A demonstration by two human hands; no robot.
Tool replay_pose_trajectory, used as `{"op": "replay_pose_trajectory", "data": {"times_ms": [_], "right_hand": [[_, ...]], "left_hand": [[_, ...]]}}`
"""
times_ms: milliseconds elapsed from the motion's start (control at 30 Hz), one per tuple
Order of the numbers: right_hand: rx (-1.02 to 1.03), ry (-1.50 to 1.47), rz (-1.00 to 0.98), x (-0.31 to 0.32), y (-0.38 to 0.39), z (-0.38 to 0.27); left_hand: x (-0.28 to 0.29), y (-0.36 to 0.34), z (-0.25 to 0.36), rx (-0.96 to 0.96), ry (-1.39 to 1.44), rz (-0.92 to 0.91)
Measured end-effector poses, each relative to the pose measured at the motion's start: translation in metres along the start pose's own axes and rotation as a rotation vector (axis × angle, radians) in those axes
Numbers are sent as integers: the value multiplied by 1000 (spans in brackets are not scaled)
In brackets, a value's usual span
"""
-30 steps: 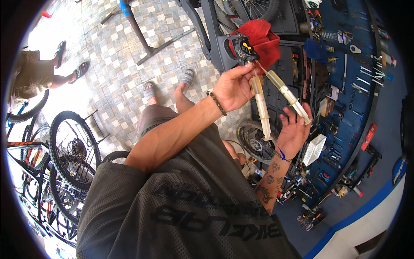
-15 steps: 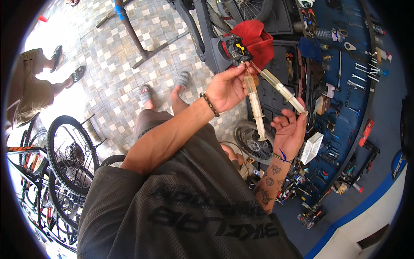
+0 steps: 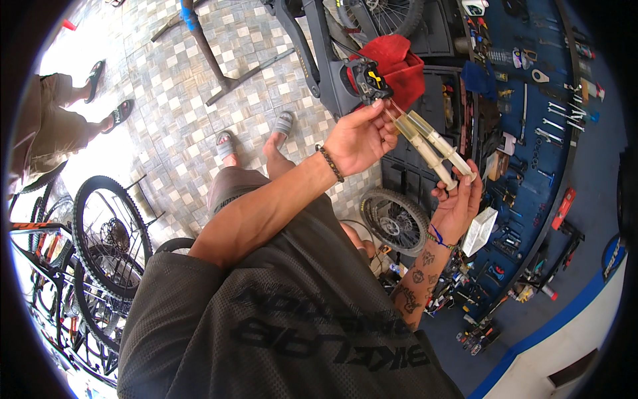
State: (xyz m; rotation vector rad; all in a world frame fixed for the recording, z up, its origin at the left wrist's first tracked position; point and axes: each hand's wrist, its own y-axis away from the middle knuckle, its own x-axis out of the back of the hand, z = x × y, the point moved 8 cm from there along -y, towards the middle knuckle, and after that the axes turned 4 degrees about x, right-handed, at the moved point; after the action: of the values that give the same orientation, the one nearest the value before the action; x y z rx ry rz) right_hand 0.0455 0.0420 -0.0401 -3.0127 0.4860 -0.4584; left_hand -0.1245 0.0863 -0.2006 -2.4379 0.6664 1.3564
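Two clear plastic syringes lie side by side, the left syringe and the right syringe, with pale plungers drawn partly out. Thin tubes lead from their tips toward a black brake caliper with a yellow part, on a grey bicycle frame. My left hand is closed just below the caliper, thumb and forefinger pinching a thin tube at the syringe tips. My right hand has its fingers around the plunger ends of the syringes. Exactly where the tubes join the caliper is hidden.
A red cloth hangs behind the caliper. Tools hang on a blue wall board to the right. A bicycle wheel lies below my hands. Bicycles stand at the left, where another person's legs show. A stand leg rests on tiles.
The left syringe has swung up to the right, now nearly parallel with the other. My right hand has moved its fingers onto both plunger ends. My left hand has shifted slightly right.
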Motion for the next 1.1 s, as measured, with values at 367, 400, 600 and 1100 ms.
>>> {"op": "replay_pose_trajectory", "data": {"times_ms": [367, 400, 600, 1100], "right_hand": [[-5, 5, -9, 5, -8, 5], [-3, -3, -12, 6, -9, 7], [-2, 29, -16, 8, -8, 6], [-6, -5, -42, 10, -9, 10]], "left_hand": [[6, -1, 2, -23, -23, 30], [5, -2, 3, -24, -36, 20], [-1, -6, -1, 5, -81, -64], [9, -2, 9, -34, -158, -22]]}}
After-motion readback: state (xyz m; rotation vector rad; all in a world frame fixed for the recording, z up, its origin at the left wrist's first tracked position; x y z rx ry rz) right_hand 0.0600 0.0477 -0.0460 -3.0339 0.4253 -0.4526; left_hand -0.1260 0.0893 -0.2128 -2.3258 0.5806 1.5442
